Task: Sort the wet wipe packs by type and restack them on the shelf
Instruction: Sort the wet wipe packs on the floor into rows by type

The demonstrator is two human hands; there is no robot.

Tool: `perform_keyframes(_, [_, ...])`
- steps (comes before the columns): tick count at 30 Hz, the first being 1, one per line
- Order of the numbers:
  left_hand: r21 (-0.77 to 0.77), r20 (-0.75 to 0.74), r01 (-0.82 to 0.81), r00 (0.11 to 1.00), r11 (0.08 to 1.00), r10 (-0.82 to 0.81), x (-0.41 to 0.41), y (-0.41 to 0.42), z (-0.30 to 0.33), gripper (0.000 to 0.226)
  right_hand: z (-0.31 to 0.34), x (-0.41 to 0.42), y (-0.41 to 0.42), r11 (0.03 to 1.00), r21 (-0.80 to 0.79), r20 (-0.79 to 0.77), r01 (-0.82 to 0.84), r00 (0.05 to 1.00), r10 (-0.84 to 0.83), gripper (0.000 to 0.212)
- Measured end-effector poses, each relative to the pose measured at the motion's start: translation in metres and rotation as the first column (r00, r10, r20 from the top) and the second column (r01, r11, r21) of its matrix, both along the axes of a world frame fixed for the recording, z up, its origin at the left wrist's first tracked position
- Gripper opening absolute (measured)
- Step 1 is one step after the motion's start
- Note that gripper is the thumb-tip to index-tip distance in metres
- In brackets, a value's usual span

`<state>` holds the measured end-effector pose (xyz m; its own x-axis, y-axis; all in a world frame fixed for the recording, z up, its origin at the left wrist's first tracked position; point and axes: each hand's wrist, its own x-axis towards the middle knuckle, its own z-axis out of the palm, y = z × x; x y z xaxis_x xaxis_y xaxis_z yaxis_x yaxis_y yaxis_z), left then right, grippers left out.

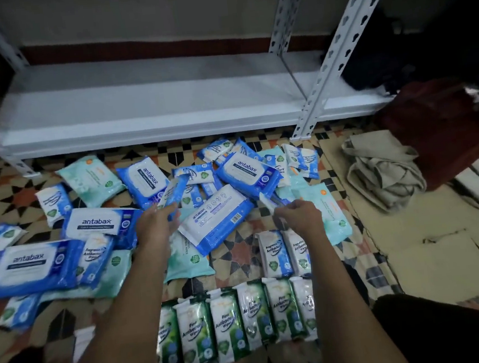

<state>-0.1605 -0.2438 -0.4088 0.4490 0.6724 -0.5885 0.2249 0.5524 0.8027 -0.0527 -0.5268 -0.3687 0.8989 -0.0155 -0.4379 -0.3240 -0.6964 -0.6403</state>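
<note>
Blue-and-white slim pack (175, 192) was pinched in the left hand (156, 226), tilted up just above the pile. The right hand (298, 215) gripped another slim pack (269, 203) by its near end; blur hid the finger detail, but both hands looked clamped on a pack each.

Just between the two grips lay a big white pack (217, 217) face down. Near the right wrist stood two blue slim packs (284, 251) side by side. Nearer the body, below both forearms, a row of green pine packs (237, 322), about seven, edges partly hidden. Left of the left grip, three big blue packs face up; a fourth lay beyond the right grip. Teal flat packs, roughly five, were scattered under the others; count unsure.

The shelf (149, 108) beyond the pile held no packs yet.

Risks, as judged: lifting from an overlapped heap could drag neighbours and upset the sorted rows; slick wrappers held by one end could slip; the blue slim types look alike, so mis-sorting was likely.
</note>
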Motion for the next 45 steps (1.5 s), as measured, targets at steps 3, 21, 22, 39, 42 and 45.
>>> perform_keyframes(3, [-0.233, 0.212, -0.007, 0.975, 0.972, 0.058, -0.025, -0.019, 0.016, 0.033, 0.011, -0.032, -0.014, 0.81, 0.453, -0.322, 0.373, 0.915, -0.241, 0.031])
perform_keyframes(21, [-0.222, 0.037, 0.365, 0.93, 0.904, -0.366, -0.058, -0.107, 0.015, 0.052, 0.0, -0.089, -0.038, 0.715, 0.493, -0.206, 0.497, 0.864, -0.459, 0.038])
perform_keyframes(22, [-0.222, 0.013, 0.355, 0.933, 0.908, -0.361, -0.056, -0.108, 0.012, 0.046, -0.001, -0.088, -0.038, 0.697, 0.492, -0.179, 0.522, 0.844, -0.506, 0.037])
perform_keyframes(39, [-0.068, -0.192, 0.55, 0.811, 0.832, -0.552, -0.031, -0.124, -0.031, 0.025, -0.037, -0.06, -0.009, 0.933, 0.223, -0.085, 0.281, 0.96, -0.268, 0.044])
perform_keyframes(42, [-0.039, -0.194, 0.565, 0.805, 0.824, -0.561, -0.023, -0.131, -0.036, 0.031, -0.044, -0.055, 0.001, 0.982, 0.086, 0.043, 0.166, 0.985, -0.17, 0.039])
perform_keyframes(45, [-0.019, -0.198, 0.579, 0.797, 0.815, -0.57, -0.016, -0.136, -0.042, 0.037, -0.048, -0.054, 0.012, 0.993, 0.022, 0.133, 0.116, 0.984, -0.118, 0.037])
